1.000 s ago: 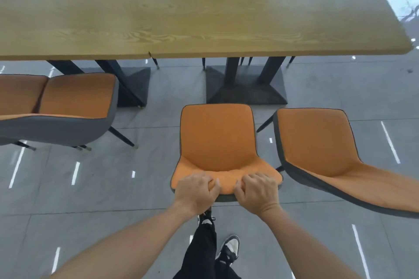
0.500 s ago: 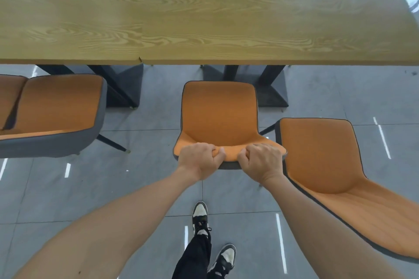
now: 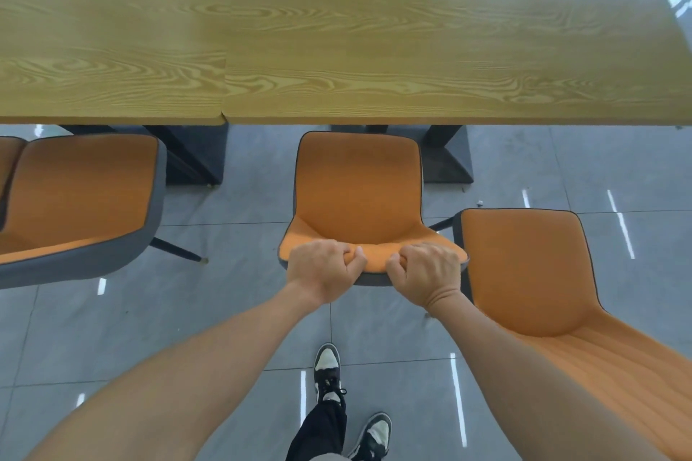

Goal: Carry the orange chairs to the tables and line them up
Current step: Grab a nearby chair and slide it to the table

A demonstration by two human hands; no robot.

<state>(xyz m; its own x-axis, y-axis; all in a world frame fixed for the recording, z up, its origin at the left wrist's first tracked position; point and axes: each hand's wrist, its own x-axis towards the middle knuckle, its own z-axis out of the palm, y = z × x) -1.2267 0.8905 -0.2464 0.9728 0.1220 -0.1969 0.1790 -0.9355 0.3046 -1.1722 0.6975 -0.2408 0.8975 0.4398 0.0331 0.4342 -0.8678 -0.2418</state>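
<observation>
Orange chairs stand in a row along the near edge of two wooden tables on a grey tiled floor (image 3: 232, 311). At the far left a sliver of one orange seat (image 3: 7, 165) shows at the frame edge, touching the left chair (image 3: 78, 195), whose orange seat faces the left table (image 3: 108, 49) and whose grey shell and one dark leg show below it. The left table meets the right table (image 3: 449, 49) at a seam, their wood-grain tops forming one long surface, with dark pedestal bases under them. The middle chair (image 3: 359, 191) sits directly in front of the right table, its front edge just at the table's near edge and its backrest toward the person. The left hand (image 3: 322, 269) grips the top of that backrest on its left side, fingers curled over the orange padding. The right hand (image 3: 423, 273) grips the same backrest top just beside it, fingers also curled over the rim; the two hands are near each other but apart. Both bare forearms reach in from the bottom of the view. Below, between the arms, a dark trouser leg and two black-and-white shoes (image 3: 329, 367) stand on the tiles. The right chair (image 3: 531, 273) stands beside the middle one, set further back from the table and angled, its backrest running off the lower right corner.
</observation>
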